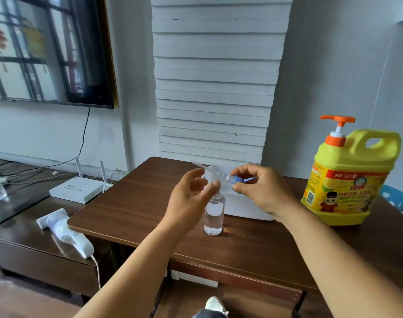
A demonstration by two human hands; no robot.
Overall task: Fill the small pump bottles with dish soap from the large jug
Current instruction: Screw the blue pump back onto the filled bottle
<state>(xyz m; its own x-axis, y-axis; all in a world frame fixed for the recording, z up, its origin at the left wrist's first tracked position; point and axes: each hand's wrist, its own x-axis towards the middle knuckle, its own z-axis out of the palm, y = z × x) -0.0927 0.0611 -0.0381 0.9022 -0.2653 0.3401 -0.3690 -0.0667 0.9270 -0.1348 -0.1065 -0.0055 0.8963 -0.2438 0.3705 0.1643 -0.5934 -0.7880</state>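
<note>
Pinching a blue pump head (236, 179) in the right hand (260, 191), left hand (191, 198) open beside the small bottle (214, 214)

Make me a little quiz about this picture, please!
1. True or false: the yellow jug stands upright on the table.
2. Which hand pinches the blue pump cap? A) left B) right
3. Fill in: the small bottle stands between the two ____.

Key
1. True. It stands at the right, orange pump on top.
2. B. The right hand pinches it; the left hand is open beside the bottle's neck.
3. Hands.
</note>
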